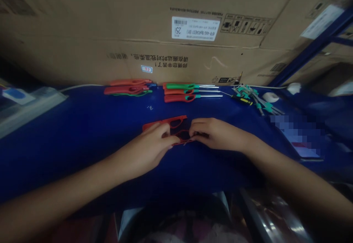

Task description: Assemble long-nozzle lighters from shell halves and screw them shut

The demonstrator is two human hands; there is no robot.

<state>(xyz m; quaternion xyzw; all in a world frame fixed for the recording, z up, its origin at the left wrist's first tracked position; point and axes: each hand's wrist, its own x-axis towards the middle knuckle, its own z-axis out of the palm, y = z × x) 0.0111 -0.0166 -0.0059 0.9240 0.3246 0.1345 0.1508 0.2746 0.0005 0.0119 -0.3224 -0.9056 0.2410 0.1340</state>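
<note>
At far left, red handles lie stacked. Nearer, the left hand has its thumb and fingers closed on the near handle half, at the middle of the table; 1 far handle half lies just beyond. Farther off sit 3 lighters. The right hand has thumb and fingertips nearly meeting at the near half's right end — whether they pinch anything, I cannot tell. Good handling probably means a firm left hold and light right fingertips — no squeezing the thin loop.
</note>
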